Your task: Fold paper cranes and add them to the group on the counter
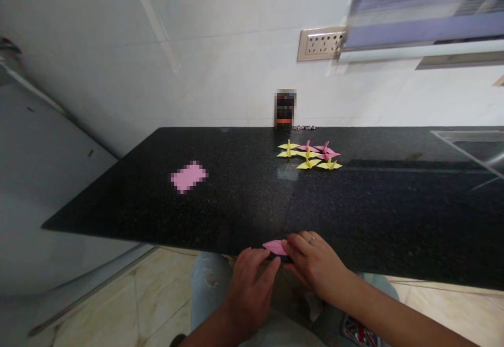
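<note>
A small pink folded paper (274, 247) with a pointed left end lies at the front edge of the black counter. My right hand (311, 260), with a ring on one finger, grips its right end, and the fingers hide that part. To the left, my left hand (252, 279) has its thumb and fingers apart, with the fingertips at the counter edge close to the paper's left end. Farther back stand several yellow paper cranes (308, 164) and several pink paper cranes (325, 150), grouped closely together.
A blurred-out pink rectangle (189, 177) lies on the left of the black counter (236, 195). A pixelated dark object (285, 109) stands against the wall, with a small beaded strand (306, 127) beside it. A socket panel (322, 43) is on the wall.
</note>
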